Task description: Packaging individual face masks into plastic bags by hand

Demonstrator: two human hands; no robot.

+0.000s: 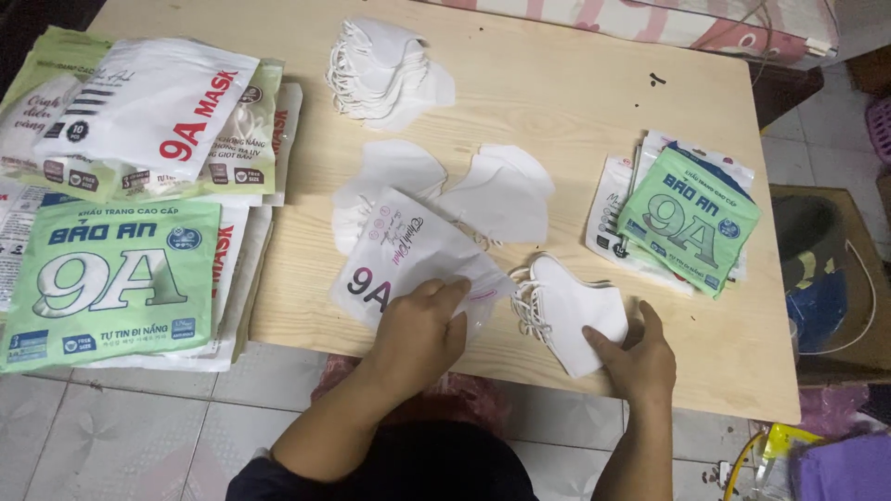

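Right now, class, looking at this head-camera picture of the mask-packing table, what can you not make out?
- Head view: the left hand covers the clear pouch mouth; open or sealed is unknowable.
- How many white masks are in the small stack under the right hand: the layers overlap.
- The green packet stack is cut off by the left edge.
- The cardboard box contents: too dark.

Our left hand (418,329) reaches toward twelve o'clock, palm down, fingers curled and pinching at the tips. Our right hand (636,357) lies toward three o'clock of it, fingers spread flat, thumb raised. Both forearms are bare.
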